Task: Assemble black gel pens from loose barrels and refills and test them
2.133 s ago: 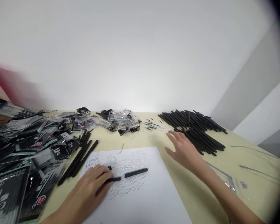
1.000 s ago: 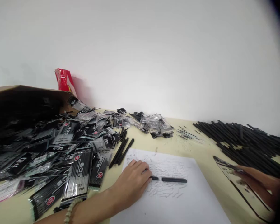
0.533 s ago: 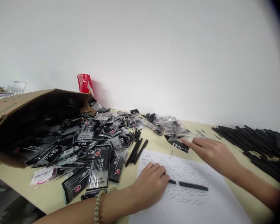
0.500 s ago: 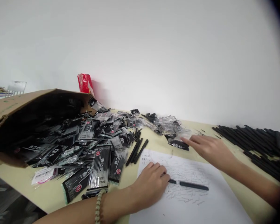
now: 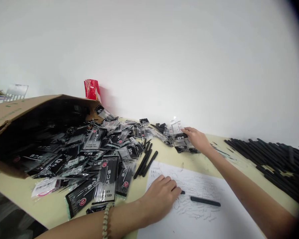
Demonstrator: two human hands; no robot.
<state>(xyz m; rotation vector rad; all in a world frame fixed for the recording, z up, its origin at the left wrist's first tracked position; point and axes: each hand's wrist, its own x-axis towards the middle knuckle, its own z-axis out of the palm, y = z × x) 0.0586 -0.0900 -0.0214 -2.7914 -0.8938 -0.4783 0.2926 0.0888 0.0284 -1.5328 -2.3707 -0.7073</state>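
The left hand (image 5: 161, 196) lies on a sheet of white paper (image 5: 199, 222), well away from the back edge of the table (image 5: 168, 154). A black tip (image 5: 182, 192) pokes out from under its fingers, but I can't tell if that grip is closed. A black stick (image 5: 205, 201) lies on the paper near it, not touching. The right hand (image 5: 192, 134) has its grip pinched on a clear packet (image 5: 175, 127) near the table's back edge, by a heap of flat packs (image 5: 185, 148). More packs spill from a brown box (image 5: 22, 108) at the left end. Lots of black pens (image 5: 271, 152) lie toward the right end.
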